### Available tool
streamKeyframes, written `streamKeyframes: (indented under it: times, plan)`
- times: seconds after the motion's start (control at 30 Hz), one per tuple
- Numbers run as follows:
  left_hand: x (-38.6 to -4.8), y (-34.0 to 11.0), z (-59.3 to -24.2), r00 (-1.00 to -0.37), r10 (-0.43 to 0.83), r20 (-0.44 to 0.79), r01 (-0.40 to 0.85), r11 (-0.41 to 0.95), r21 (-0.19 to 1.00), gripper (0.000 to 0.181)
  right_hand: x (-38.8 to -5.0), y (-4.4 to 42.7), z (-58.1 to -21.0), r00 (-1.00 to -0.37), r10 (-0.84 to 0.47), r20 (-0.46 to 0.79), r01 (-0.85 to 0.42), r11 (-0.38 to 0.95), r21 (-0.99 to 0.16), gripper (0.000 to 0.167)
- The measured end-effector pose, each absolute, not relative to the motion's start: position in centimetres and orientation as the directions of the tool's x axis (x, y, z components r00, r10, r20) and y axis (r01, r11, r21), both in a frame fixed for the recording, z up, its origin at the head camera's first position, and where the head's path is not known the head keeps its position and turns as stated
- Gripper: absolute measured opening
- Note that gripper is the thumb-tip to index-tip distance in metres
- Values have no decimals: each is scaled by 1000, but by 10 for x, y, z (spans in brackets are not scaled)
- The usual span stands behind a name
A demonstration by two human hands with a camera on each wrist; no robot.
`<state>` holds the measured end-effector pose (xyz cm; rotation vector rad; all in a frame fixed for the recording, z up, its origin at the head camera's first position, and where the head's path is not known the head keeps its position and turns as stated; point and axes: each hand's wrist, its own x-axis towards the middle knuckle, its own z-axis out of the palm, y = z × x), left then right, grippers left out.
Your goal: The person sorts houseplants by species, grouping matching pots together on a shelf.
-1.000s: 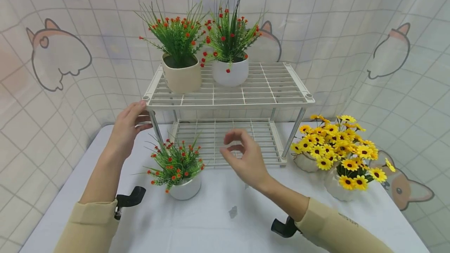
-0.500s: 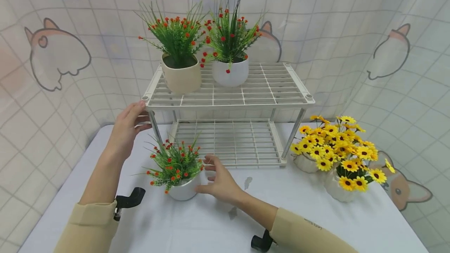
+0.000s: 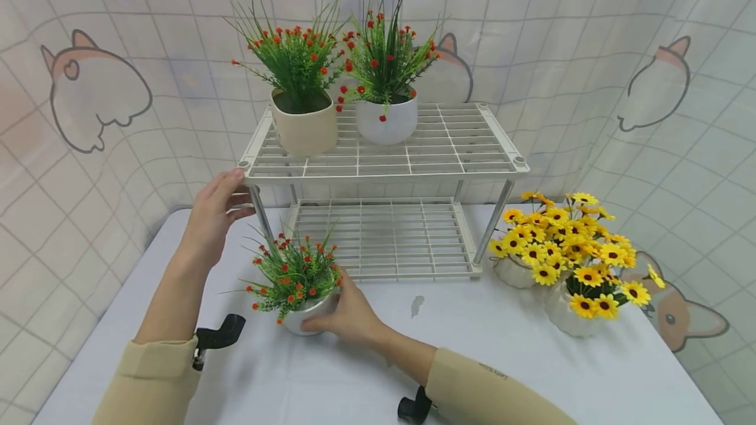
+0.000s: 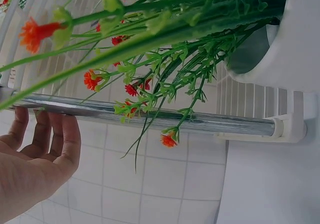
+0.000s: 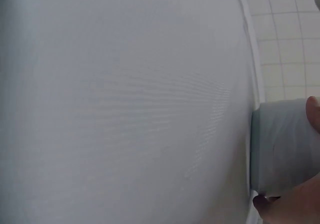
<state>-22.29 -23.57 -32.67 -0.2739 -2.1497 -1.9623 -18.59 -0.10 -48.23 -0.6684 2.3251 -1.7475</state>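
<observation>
My left hand [image 3: 214, 216] holds the wire rack [image 3: 378, 180] at its left front corner, fingertips against the metal post [image 4: 200, 122]. My right hand [image 3: 352, 312] grips a small white flowerpot [image 3: 298, 325] from the right, thumb across its front. This potted plant [image 3: 295, 274] has green grass and red-orange flowers. It stands on the table before the rack's left end. Only part of the right hand [image 5: 295, 204] shows in the right wrist view, around the pale pot [image 5: 285, 146]. Fingers behind the pot are hidden in the head view.
On the rack's upper shelf stand a cream pot [image 3: 305, 133] and a white pot [image 3: 386, 123], both with red-flowered grass. Two pots of yellow flowers [image 3: 567, 248] are at the right of the white table [image 3: 472, 340]. A tiled-pattern curtain [image 3: 195, 51] hangs behind.
My right hand has come left and down from in front of the rack and closed around the white flowerpot. My left hand has stayed at the rack's corner.
</observation>
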Motion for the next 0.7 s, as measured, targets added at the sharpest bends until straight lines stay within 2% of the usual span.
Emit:
streamKeyframes:
  times: [0.2, 0.37, 0.7]
  plan:
    - [-223, -235, -324, -962, -12, 273, 272, 66, 960, 37, -181, 4, -478, -915, -388, 116, -240, 290, -926, 107]
    - [-222, -236, -326, -960, -11, 280, 277, 95, 956, 42, -173, 18, -478, -924, -367, 105, -232, 322, -918, 107]
    - [-224, -236, -327, -956, -14, 292, 290, 79, 954, 38, -150, 57, -460, -896, -435, 88, -240, 307, -921, 109]
